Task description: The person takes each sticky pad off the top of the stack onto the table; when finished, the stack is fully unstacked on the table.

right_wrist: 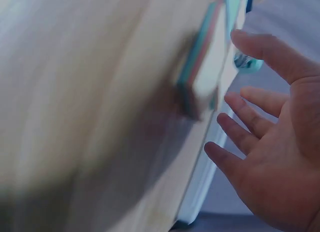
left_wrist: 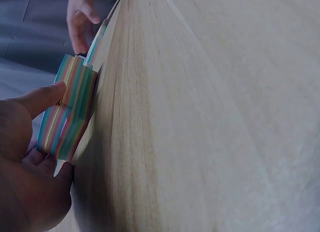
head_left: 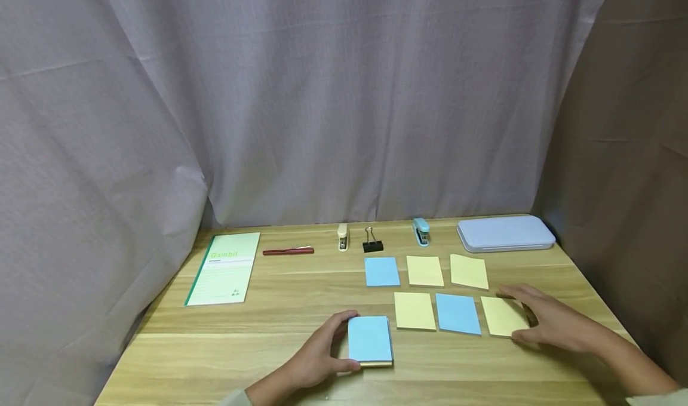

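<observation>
My left hand [head_left: 317, 355] grips a stack of sticky notes [head_left: 369, 339] by its left side, thumb at the near edge and fingers at the far edge. Blue tops the stack, and multicoloured layers show along its sides in the left wrist view. Over at the right, my right hand [head_left: 553, 319] is spread around the right end of a yellow sticky note pad [head_left: 503, 316]. The right wrist view shows its fingers [right_wrist: 245, 137] loosely bent and apart from that pad. Left of it lie a blue pad [head_left: 458, 313] and another yellow pad [head_left: 415, 311].
A rear row has a blue pad [head_left: 382, 271] and two yellow pads [head_left: 425, 271]. Behind stand a cream stapler [head_left: 343, 237], black binder clip [head_left: 372, 246], blue stapler [head_left: 421, 233] and pale blue case [head_left: 505, 234]. A notebook [head_left: 223, 268] and dark red pen [head_left: 288, 251] lie left.
</observation>
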Demonstrator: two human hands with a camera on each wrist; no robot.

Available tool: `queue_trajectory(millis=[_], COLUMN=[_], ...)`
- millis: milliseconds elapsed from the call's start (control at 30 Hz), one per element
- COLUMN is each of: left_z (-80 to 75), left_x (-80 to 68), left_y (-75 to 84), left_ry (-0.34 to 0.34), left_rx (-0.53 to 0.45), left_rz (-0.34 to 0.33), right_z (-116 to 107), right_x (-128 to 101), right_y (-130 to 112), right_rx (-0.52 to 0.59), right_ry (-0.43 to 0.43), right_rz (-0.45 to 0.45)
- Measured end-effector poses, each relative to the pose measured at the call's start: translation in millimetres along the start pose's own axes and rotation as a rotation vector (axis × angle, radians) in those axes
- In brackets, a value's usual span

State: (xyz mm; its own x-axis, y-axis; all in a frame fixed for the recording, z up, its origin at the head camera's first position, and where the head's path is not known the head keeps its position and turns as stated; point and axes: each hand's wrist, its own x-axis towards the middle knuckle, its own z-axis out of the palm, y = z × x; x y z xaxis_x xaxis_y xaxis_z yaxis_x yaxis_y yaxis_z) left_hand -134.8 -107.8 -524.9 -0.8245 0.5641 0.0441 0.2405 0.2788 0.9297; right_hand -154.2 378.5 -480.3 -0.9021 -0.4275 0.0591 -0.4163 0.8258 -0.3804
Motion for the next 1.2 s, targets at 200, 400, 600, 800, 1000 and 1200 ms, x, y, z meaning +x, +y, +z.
queue_trajectory(millis=[200,400,600,800,1000,1200], left_z=[-0.2,-0.9,-1.1,-0.9,-0.6,-0.9], left_x=[0.2,-0.2,-0.3,0.2,0.4,0.2], left_y=[0.0,1.4,1.2,-0.1,0.7,0.1], left_ry=[-0.002,-0.003,-0.011,-0.020,-0.013,-0.016], left_rx=[0.008,0.003,0.009,0.027,0.048,0.050], left_rz=[-0.013,-0.031,-0.046,-0.037,-0.036,-0.017], right_z=[-3.4,2.2,16.3,34.4,51.2,68.4], right_x=[15.3,36.1,51.6,64.2,75.2,81.6], right_y=[-32.9,-70.6,-97.8,-122.9,-150.3,-173.6], right_rx=[0.028,0.089,0.162,0.224,0.264,0.311], right_ry=[0.030,-0.060,-0.142,-0.202,-0.231,-0.249], right_rz=[-0.072,-0.122,-0.140,-0.192,-0.202,-0.204])
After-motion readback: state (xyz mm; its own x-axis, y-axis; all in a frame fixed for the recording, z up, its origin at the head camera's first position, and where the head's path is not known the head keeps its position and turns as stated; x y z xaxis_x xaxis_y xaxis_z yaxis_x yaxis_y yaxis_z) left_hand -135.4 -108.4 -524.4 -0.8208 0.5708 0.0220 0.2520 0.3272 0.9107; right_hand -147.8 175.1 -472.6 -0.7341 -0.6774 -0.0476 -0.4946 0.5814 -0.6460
